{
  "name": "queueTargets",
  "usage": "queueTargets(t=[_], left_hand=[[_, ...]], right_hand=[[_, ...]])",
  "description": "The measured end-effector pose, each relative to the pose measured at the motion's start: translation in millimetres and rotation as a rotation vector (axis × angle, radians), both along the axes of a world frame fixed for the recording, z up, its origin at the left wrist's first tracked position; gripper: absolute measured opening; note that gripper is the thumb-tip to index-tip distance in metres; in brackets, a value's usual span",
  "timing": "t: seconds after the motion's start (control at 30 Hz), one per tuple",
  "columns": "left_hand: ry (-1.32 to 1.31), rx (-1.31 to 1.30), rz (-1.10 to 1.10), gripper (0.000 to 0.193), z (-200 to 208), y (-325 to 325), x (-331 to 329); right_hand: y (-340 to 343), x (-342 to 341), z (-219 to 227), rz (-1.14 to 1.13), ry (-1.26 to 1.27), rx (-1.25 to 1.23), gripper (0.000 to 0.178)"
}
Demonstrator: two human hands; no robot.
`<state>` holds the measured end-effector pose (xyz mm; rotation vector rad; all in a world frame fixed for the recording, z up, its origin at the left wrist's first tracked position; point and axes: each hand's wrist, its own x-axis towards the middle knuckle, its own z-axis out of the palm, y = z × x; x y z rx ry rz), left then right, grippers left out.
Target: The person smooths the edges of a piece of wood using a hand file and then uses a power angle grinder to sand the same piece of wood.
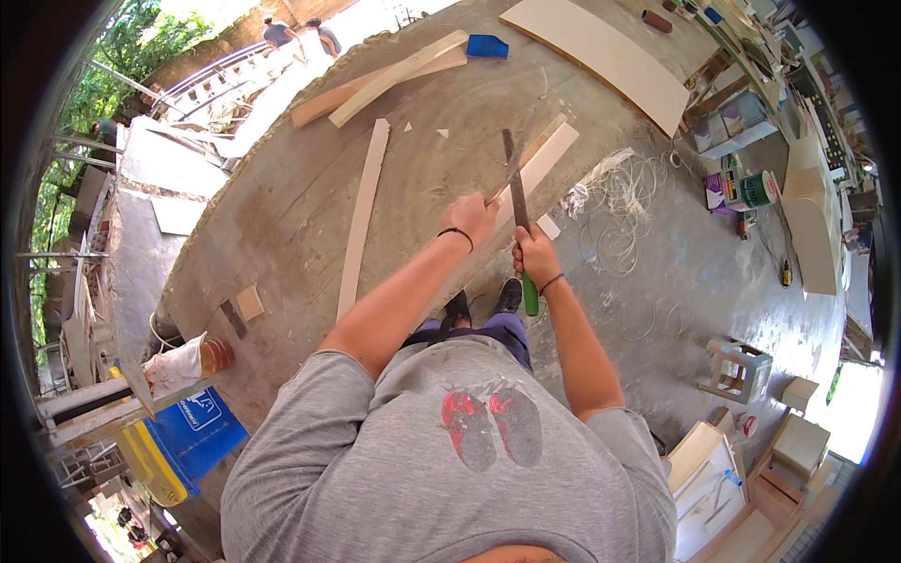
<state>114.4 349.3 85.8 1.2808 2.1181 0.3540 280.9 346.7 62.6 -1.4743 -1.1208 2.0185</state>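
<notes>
Centrally, the person's two hands meet a pale board and a long-bladed tool above a grey concrete floor. The left hand is closed, fingers curled about the board's left edge near its lower part; the exact placing of the thumb cannot be told. The right hand is closed firmly round the tool's grip, whose green end protrudes below the fist. The dark, narrow blade points away from the body and crosses in front of the board; whether the two touch cannot be told. The board slants up and to the right, its far end beyond the blade's tip.

To the left of the board lies a long pale strip; farther off, two crossed planks lie with a blue piece just beside their ends. A broad pale sheet occupies the upper right. Tangled white cord spreads to the right of the board, and a grey stool stands well apart at lower right.
</notes>
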Motion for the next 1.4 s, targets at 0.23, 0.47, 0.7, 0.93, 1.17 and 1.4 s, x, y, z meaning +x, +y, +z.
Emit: queueTargets(t=[0.23,0.47,0.7,0.93,1.17,1.4], left_hand=[[-0.006,0.073,-0.049,0.048,-5,-1,4],[-0.032,0.120,-0.028,0.048,-10,-2,5],[-0.003,0.024,-0.068,0.052,7,3,7],[-0.037,0.077,-0.089,0.048,12,25,11],[-0.014,0.156,-0.030,0.040,-10,35,4],[0.073,0.132,-0.004,0.046,-6,31,12]], right_hand=[[10,25,-13,0.035,0.016,-0.051,0.018],[27,25,28,0.177,-0.057,-0.092,0.018],[27,16,34,0.246,-0.329,0.140,0.017],[22,19,15,0.435,-0.805,0.954,0.022],[43,15,35,0.393,-0.543,0.334,0.020],[-8,24,19,-0.085,-0.017,0.156,0.018]])
